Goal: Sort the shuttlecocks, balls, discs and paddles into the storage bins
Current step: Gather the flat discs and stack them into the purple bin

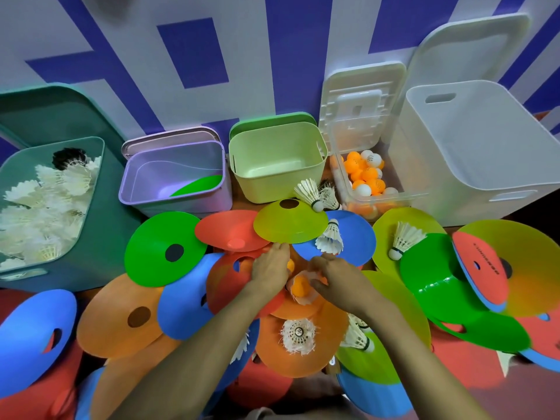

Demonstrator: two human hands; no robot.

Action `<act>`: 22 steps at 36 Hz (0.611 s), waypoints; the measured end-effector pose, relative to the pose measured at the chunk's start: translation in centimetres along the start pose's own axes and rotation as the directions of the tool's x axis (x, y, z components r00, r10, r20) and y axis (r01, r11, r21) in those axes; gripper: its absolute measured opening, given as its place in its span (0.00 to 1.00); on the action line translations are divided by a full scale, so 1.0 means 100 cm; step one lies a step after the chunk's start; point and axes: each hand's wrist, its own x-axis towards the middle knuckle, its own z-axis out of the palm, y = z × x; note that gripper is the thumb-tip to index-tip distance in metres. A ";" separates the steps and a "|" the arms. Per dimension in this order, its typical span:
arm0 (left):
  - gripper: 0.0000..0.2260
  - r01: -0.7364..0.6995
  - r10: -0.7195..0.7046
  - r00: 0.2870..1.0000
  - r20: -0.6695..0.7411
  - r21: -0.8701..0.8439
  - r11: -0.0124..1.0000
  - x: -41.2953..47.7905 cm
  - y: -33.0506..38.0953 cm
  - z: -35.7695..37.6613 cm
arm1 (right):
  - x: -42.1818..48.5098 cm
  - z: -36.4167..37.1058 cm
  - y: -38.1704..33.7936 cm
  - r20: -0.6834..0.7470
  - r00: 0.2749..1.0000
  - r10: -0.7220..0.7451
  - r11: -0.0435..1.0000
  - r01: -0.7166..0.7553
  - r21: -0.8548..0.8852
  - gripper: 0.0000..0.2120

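Observation:
My left hand (pixel 269 272) lies with fingers stretched forward on a red disc (pixel 230 286), its fingertips at the rim of a yellow-green disc (pixel 289 227). A small orange ball (pixel 291 265) shows beside its thumb. My right hand (pixel 335 275) curls its fingers round the white feathers of a shuttlecock (pixel 306 298), with an orange ball (pixel 300 287) lying against it. More shuttlecocks (pixel 330 237) rest on the heap of discs. A red paddle (pixel 481 268) lies on a green disc (pixel 430 280) at the right.
Along the wall stand a teal bin (pixel 100 165) full of shuttlecocks, a purple bin (pixel 172 168) holding a green disc, a pale green bin (pixel 277 153), a clear box (pixel 342 180) of orange and white balls, and a big white bin (pixel 472 153). Lids lean behind them.

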 end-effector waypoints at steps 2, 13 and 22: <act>0.15 -0.035 0.035 0.999 0.015 -0.025 0.999 0.000 0.000 0.001 | -0.001 0.002 -0.001 0.041 0.999 0.000 1.000 0.001 -0.017 0.15; 0.16 -0.098 0.092 0.994 -0.066 -0.089 0.991 -0.005 -0.008 -0.015 | -0.001 0.020 -0.019 0.036 0.998 -0.058 0.987 0.063 -0.145 0.20; 0.09 -0.051 -0.032 0.976 -0.216 -0.368 0.928 -0.024 -0.030 -0.043 | 0.014 0.030 -0.031 0.003 1.000 0.001 0.991 0.000 -0.134 0.13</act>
